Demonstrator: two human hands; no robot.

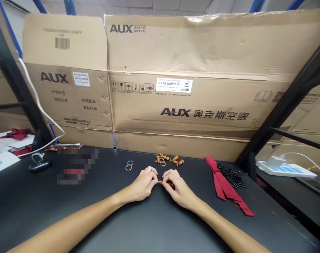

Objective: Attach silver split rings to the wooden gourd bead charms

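My left hand [145, 182] is closed in a pinch on a thin silvery piece, seemingly a metal ring mostly hidden by the fingertips. Just right of it, my right hand [179, 188] holds a brown beaded pendant [172, 185] with a short orange cord [161, 182]. The cord spans the small gap between both hands. Most of the pendant is covered by the right fingers. Beyond the hands lie several wooden bead pendants [175, 160] on orange cords, with a ring among them. Two silver rings [128, 167] rest to the left of these.
Red fabric strips [223, 181] and a heap of black clasps or cords [232, 175] lie to the right. Dark glasses-like gear [39, 164] and a blurred-out item [77, 167] are at left. Cardboard boxes [175, 45] wall off the back. Black rack posts [281, 84] flank the table.
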